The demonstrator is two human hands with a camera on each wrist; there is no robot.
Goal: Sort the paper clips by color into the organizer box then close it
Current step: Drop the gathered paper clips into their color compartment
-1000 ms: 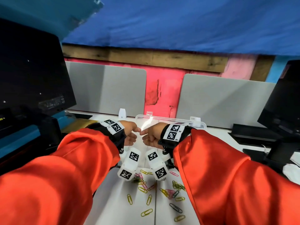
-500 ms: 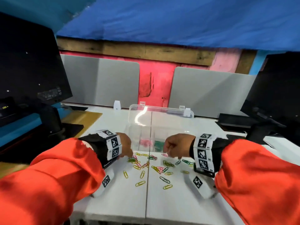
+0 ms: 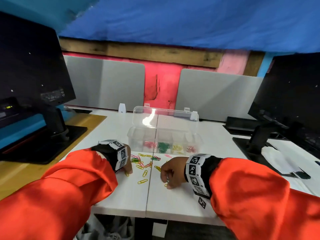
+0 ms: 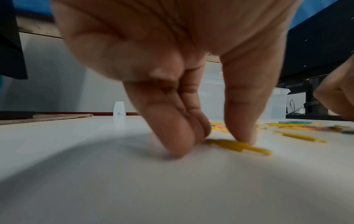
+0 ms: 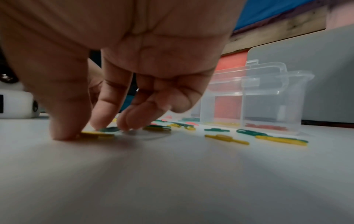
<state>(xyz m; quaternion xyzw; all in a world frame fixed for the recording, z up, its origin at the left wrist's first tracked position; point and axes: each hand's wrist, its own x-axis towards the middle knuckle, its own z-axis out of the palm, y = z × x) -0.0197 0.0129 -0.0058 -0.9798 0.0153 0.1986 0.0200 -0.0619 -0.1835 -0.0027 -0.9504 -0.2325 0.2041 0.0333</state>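
The clear organizer box [image 3: 136, 135] stands at mid-table with its lid [image 3: 166, 116] upright; its compartments hold red, green, yellow and pink clips. Loose paper clips [image 3: 144, 162] lie scattered in front of it. My left hand [image 3: 128, 170] is down at the pile's left edge. In the left wrist view its fingers [image 4: 182, 144] and thumb pinch a yellow clip [image 4: 249, 147] lying flat on the table. My right hand [image 3: 166, 181] is at the pile's right side; its thumb [image 5: 65, 130] and fingers close on a yellow clip [image 5: 97, 134] and a green clip [image 5: 111, 129].
Black monitors on stands flank the white table [image 3: 121, 196], left [image 3: 31, 75] and right [image 3: 294, 94]. Grey partition panels [image 3: 216, 94] stand behind the box. A small white clip-like object [image 3: 122, 108] sits at the back. Papers [image 3: 280, 160] lie at the right.
Both hands have come down from in front of the box to the table, spread apart, and closed their fingertips on loose clips at the pile's near edge.
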